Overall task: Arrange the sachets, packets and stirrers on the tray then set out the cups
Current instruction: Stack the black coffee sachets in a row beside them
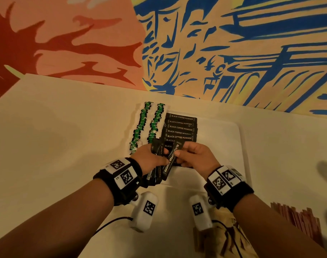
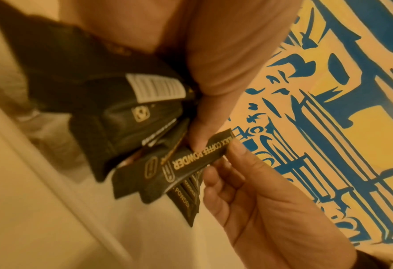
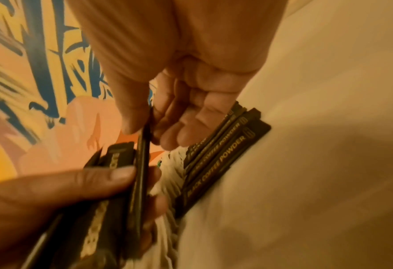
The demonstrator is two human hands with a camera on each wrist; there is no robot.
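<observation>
White rectangular tray (image 1: 224,138) with rounded corners sits on the pale surface (image 1: 56,131). On it lies a row of flat matte-black stick sachets (image 1: 181,128), gold print "BLACK COFFEE POWDER". Left of them, two rows of green-and-white packets (image 1: 149,125). Left hand (image 1: 149,159) grips a bunch of sachets (image 2: 131,112). Right hand (image 1: 194,155) pinches a single sachet (image 2: 200,156) out of that bunch, over the tray's near end.
</observation>
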